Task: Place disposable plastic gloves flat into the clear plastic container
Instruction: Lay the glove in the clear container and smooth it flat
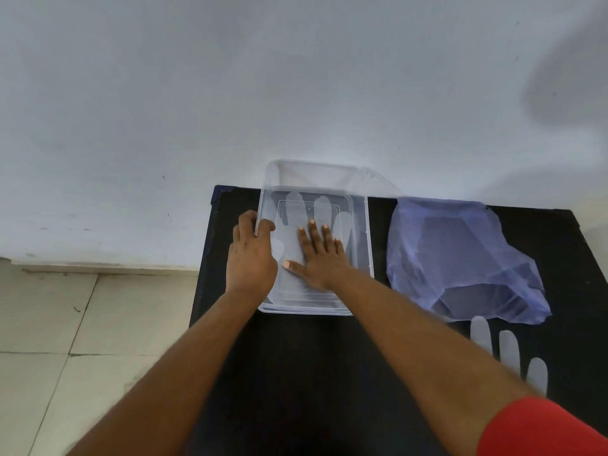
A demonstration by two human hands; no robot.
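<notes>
one glove lies flat inside the clear container under my open right hand; my left hand grips the container's nine o'clock wall; another glove lies at four o'clock.

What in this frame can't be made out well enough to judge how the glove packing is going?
- Head view: the right hand covers the palm of the glove in the clear container; glove count unclear.
- The right forearm hides the lower part of the loose glove.
- The blue bag is translucent; its contents are unreadable.
- The left hand hides the container's left rim.
</notes>
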